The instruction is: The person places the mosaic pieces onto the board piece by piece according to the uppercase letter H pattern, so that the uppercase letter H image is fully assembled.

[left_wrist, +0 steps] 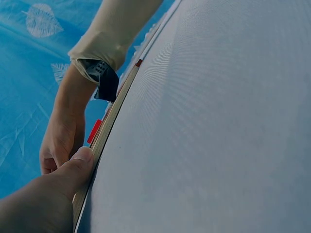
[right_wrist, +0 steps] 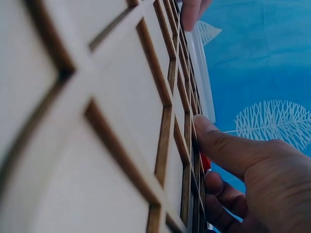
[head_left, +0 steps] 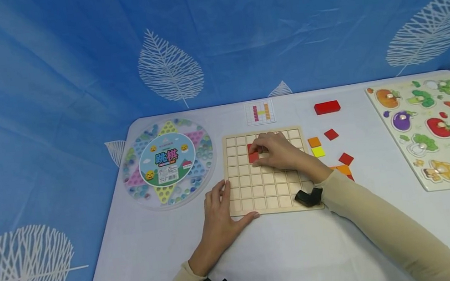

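A wooden grid board (head_left: 246, 193) lies flat on the table. Red square tiles (head_left: 253, 157) sit in adjoining cells of one column at its upper left. My right hand (head_left: 277, 153) is over them, thumb and fingertips bent about a red tile. In the right wrist view, a bit of red (right_wrist: 206, 161) shows between the thumb and fingers (right_wrist: 224, 206); the fingers partly hide it. My left hand (head_left: 219, 221) rests at the board's near left corner, its fingers along the left edge and its thumb (left_wrist: 81, 158) against the near edge.
Right of the board lie loose tiles: orange (head_left: 314, 142), yellow (head_left: 318, 151) and red (head_left: 331, 134). Behind it are a pattern card (head_left: 259, 112) and a red block (head_left: 327, 107). A round marble game (head_left: 167, 160) lies left; a vegetable puzzle board (head_left: 409, 148) lies far right.
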